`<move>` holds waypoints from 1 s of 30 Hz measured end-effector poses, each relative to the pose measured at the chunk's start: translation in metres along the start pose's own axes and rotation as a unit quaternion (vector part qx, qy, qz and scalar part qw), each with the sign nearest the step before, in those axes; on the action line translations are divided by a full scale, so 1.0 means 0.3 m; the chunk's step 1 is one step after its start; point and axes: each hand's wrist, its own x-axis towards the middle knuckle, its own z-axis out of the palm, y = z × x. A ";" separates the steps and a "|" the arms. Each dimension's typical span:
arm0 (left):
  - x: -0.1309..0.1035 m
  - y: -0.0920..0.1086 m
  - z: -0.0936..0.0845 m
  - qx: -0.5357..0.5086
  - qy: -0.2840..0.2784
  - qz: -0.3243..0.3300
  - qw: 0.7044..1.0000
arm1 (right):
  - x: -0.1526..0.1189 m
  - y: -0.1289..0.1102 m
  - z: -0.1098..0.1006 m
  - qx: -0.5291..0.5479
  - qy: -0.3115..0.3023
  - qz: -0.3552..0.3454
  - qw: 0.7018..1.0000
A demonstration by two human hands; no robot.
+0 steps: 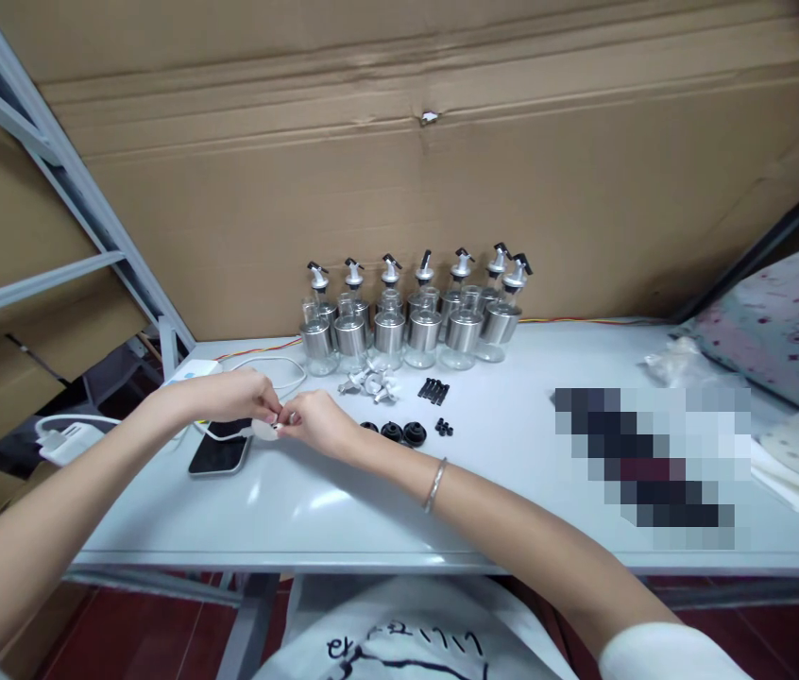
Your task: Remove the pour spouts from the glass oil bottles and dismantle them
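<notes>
My left hand (249, 397) and my right hand (318, 422) meet left of the table's middle, with thumbs and fingers pinched together. Whatever small item sits between the fingertips is too small to make out. Just below them shows a pale oval piece (264, 431), at the end of a white cable (219, 434). Under my left hand lies a dark-screened phone (218, 455). To the right of my right hand are black round caps (392, 432), partly behind it. Silvery pourer parts (373, 382) lie in a heap behind my hands.
Glass bottles with steel bands (389, 332) stand in two rows, the back ones with pourer tops. Black levers (434, 390) and small black pieces (445, 427) lie in front. A white charger (74, 442) is at left; a plastic bag (679, 364) lies at right.
</notes>
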 end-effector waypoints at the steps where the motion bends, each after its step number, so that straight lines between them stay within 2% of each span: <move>1: 0.014 0.002 -0.002 0.002 -0.011 -0.003 1.000 | -0.001 0.000 0.003 -0.017 -0.006 0.000 1.000; 6: 0.069 -0.015 0.009 0.020 -0.038 -0.017 0.999 | -0.008 -0.001 -0.005 -0.100 -0.006 0.026 0.995; 9: 0.091 -0.047 0.019 0.038 -0.029 -0.023 0.999 | -0.015 0.004 -0.033 -0.135 0.003 0.041 0.990; 13: 0.111 -0.077 0.023 0.073 -0.004 -0.035 0.997 | -0.038 0.005 -0.079 -0.152 0.000 0.027 0.988; 19: 0.116 -0.044 0.031 0.104 0.018 -0.034 0.994 | -0.110 -0.048 -0.118 -0.171 -0.013 -0.013 0.985; 21: 0.112 -0.037 0.037 0.105 0.023 -0.034 0.994 | -0.146 -0.072 -0.127 -0.154 0.022 -0.051 0.986; 23: 0.108 -0.041 0.044 0.097 0.039 -0.023 0.994 | -0.194 -0.099 -0.143 -0.123 0.083 -0.111 0.983; 25: 0.106 -0.053 0.051 0.082 0.079 0.004 0.993 | -0.258 -0.127 -0.175 -0.093 0.161 -0.224 0.957; 27: 0.108 -0.068 0.060 0.070 0.138 0.033 0.987 | -0.337 -0.158 -0.220 -0.094 0.241 -0.309 0.915; 28: 0.111 -0.074 0.067 0.069 0.164 0.040 0.983 | -0.379 -0.173 -0.246 -0.103 0.272 -0.331 0.898; 29: 0.115 -0.078 0.075 0.070 0.181 0.043 0.980 | -0.421 -0.188 -0.271 -0.120 0.282 -0.331 0.893; 30: 0.119 -0.081 0.084 0.073 0.188 0.044 0.979 | -0.459 -0.201 -0.294 -0.143 0.262 -0.318 0.900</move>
